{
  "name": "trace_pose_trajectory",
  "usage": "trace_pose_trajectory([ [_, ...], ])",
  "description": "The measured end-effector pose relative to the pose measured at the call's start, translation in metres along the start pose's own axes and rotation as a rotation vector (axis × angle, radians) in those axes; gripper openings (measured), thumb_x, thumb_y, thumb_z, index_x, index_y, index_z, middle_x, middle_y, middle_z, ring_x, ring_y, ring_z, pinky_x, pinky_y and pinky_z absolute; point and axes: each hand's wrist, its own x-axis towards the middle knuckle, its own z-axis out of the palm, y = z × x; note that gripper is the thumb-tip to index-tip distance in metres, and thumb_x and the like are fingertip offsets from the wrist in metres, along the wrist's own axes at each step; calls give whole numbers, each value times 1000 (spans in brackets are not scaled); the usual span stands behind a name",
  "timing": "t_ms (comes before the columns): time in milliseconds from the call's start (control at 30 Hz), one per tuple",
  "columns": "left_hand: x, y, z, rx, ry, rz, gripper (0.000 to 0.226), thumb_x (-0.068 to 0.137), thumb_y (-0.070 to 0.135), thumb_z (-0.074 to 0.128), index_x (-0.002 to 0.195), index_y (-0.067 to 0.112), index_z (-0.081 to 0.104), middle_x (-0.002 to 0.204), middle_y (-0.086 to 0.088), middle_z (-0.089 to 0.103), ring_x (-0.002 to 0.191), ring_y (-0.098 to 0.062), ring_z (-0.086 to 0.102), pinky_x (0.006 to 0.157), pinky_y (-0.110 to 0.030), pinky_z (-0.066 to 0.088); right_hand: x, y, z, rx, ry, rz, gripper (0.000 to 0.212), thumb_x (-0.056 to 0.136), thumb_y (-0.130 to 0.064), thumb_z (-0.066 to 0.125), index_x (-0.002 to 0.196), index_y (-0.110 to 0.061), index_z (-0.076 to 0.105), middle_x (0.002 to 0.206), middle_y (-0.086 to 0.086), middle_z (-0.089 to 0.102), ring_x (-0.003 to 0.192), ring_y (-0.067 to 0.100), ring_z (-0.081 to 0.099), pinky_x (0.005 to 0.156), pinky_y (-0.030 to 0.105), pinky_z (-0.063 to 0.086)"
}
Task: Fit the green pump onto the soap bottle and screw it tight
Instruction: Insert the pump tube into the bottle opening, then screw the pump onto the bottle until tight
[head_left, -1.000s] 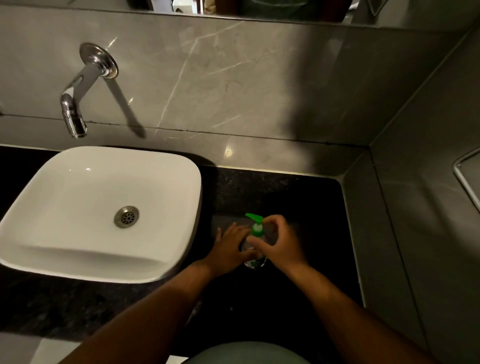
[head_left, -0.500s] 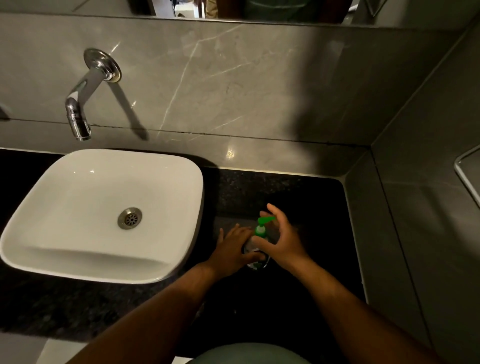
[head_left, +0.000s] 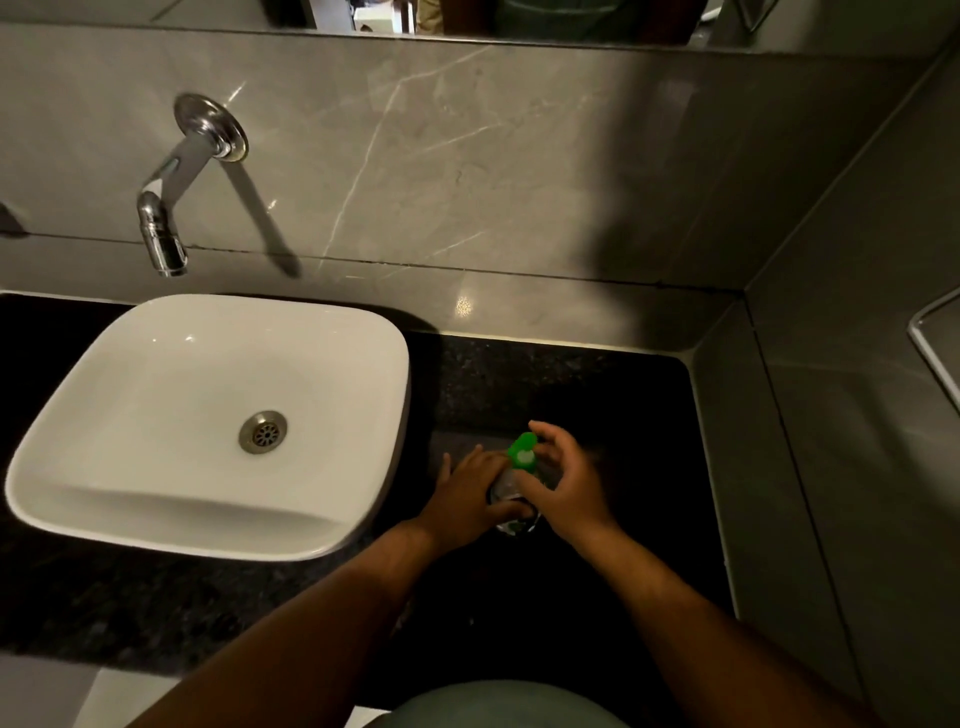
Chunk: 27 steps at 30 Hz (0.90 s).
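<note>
Soap bottle (head_left: 511, 501) stood upright on the black granite countertop (head_left: 623, 405), just right of the white basin (head_left: 208, 415), mostly hidden by both hands. Bottle body looked clear; label detail too dark to read.

Green pump (head_left: 522, 453) sat on top of the bottle neck, nozzle pointing away toward the back wall. Whether threads were fully seated: could not tell.

Left hand (head_left: 467, 493) was wrapped around the bottle body from the left side, fingers curled closed against it, thumb toward the front. Firm hold on the bottle.

Right hand (head_left: 563, 480) was at the pump from the right, thumb and fingers loosely curved around the pump collar, index fingertip near the pump head's far side. Fingers partly spread, not a tight fist; contact with the collar looked likely at the thumb, but exact pinch was hidden by the hand itself.

Both forearms came in from the bottom of the view, meeting at the bottle.

Chrome wall-mounted faucet (head_left: 166, 208) hung over the basin's back edge. Round metal drain (head_left: 263, 432) in the basin floor. Grey marble backsplash (head_left: 467, 156) behind, mirror edge at the top.
</note>
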Motion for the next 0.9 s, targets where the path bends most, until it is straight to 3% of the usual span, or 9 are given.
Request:
trace_pose_trajectory([
  [133, 0, -3, 3, -41, -7, 1, 85, 61, 80, 52, 133, 36, 42, 147, 7, 38, 143, -18, 13, 110, -58, -7, 0, -1, 4, -99, 128, -6, 68, 63, -24, 87, 120, -22, 51, 88, -3, 55, 78, 1, 53, 69, 11, 42],
  [267, 1, -4, 0, -39, -5, -26, 79, 64, 78, 54, 133, 42, 38, 147, 8, 37, 142, -18, 13, 110, -58, -4, 0, 5, -7, 3, 34, -33, 65, 77, -3, 74, 133, -18, 43, 111, -12, 58, 104, -8, 57, 89, 8, 43],
  [333, 2, -3, -2, -39, -20, -14, 76, 67, 74, 57, 134, 45, 35, 147, 9, 37, 143, -18, 13, 110, -57, -5, 0, 6, -10, -20, 29, -50, 58, 76, 2, 73, 125, -20, 49, 101, -12, 62, 94, -8, 60, 85, 15, 48],
  [433, 1, -1, -3, -40, -17, -9, 72, 70, 70, 59, 133, 40, 39, 146, 6, 39, 142, -19, 15, 111, -57, -3, 0, 4, -4, -71, 76, -60, 55, 67, -10, 83, 114, -21, 54, 79, -8, 55, 73, -4, 54, 68, 16, 43],
  [500, 0, 1, -3, -51, -15, -15, 73, 68, 72, 56, 131, 38, 41, 144, 6, 40, 141, -19, 17, 110, -57, -1, -2, 3, 1, -35, 65, -41, 70, 67, -13, 85, 126, -17, 49, 93, -9, 57, 83, -8, 54, 75, 10, 43],
  [600, -2, 1, -3, -31, -3, -5, 77, 65, 75, 54, 131, 37, 41, 144, 6, 42, 141, -19, 20, 110, -57, 1, -1, 6, 2, 92, 5, 17, 84, 76, 1, 75, 144, -14, 28, 121, 0, 57, 104, -12, 55, 88, 7, 42],
  [667, -2, 0, -2, -42, -3, -1, 76, 66, 74, 56, 132, 41, 40, 145, 7, 41, 141, -19, 19, 110, -58, 0, 1, 7, 3, 99, 9, 30, 83, 74, 4, 75, 142, -14, 30, 114, 5, 61, 99, -14, 58, 84, 6, 44],
  [767, -3, -1, -1, -57, -14, 10, 77, 65, 75, 58, 133, 42, 39, 146, 10, 39, 142, -18, 16, 110, -58, -3, 3, 5, 6, 18, 77, -11, 84, 63, -10, 87, 133, -16, 41, 104, -13, 55, 91, -15, 57, 76, 1, 41],
  [900, -4, -2, 0, -41, 18, -1, 78, 64, 77, 55, 132, 40, 40, 144, 8, 42, 141, -18, 19, 110, -58, -1, 1, 8, 1, 67, 3, -10, 90, 68, -9, 84, 141, -15, 32, 120, 0, 56, 106, -2, 57, 88, 8, 43],
])
